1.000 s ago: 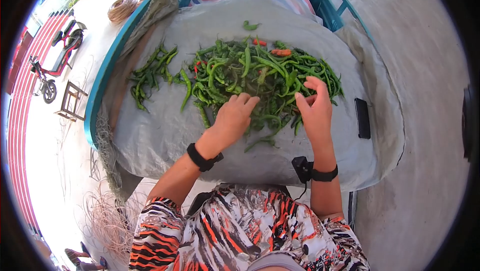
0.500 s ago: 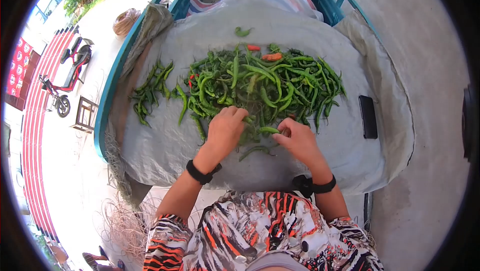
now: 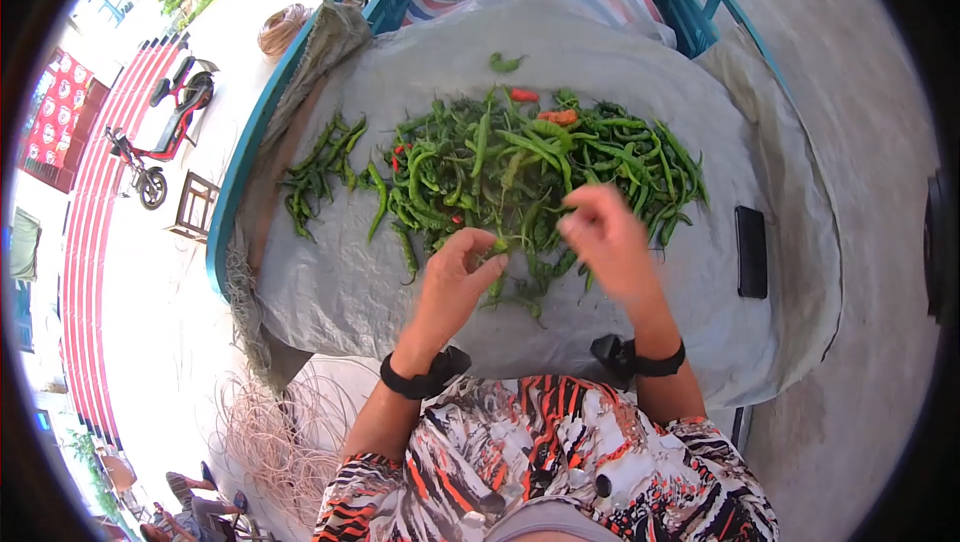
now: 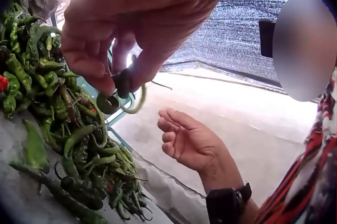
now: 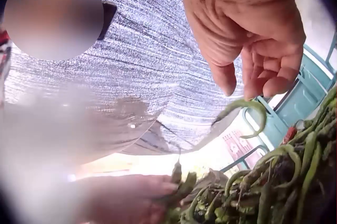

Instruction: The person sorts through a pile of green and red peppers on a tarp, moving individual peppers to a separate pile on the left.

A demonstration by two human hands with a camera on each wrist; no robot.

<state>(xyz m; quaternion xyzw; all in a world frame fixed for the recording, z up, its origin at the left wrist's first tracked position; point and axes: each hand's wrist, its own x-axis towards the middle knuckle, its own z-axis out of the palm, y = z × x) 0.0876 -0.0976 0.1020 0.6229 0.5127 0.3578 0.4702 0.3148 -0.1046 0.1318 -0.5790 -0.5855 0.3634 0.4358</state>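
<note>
A heap of green chili peppers [image 3: 470, 162] lies on a grey sheet [image 3: 330, 292]. At the heap's near edge my left hand [image 3: 455, 282] pinches a few green chili peppers [image 4: 109, 103] between thumb and fingertips, one with a long curved stem. My right hand [image 3: 612, 247], blurred, is raised over the heap's right front, thumb and fingers apart. Right below its fingertips in the right wrist view is a curved green chili pepper [image 5: 255, 113]. A red pepper [image 3: 557, 117] lies at the back of the heap.
A smaller pile of green peppers [image 3: 322, 167] lies to the left, and a black phone [image 3: 751, 252] to the right. The teal rail [image 3: 225, 212] of a cart bed borders the sheet. A red scooter [image 3: 172, 127] and a wooden stool [image 3: 195, 204] stand beyond it.
My right hand came down to the heap's front and gripped a green chili pepper, then rose up and away with its fingers spreading. My left hand stays at the near edge, now turned thumb-side up.
</note>
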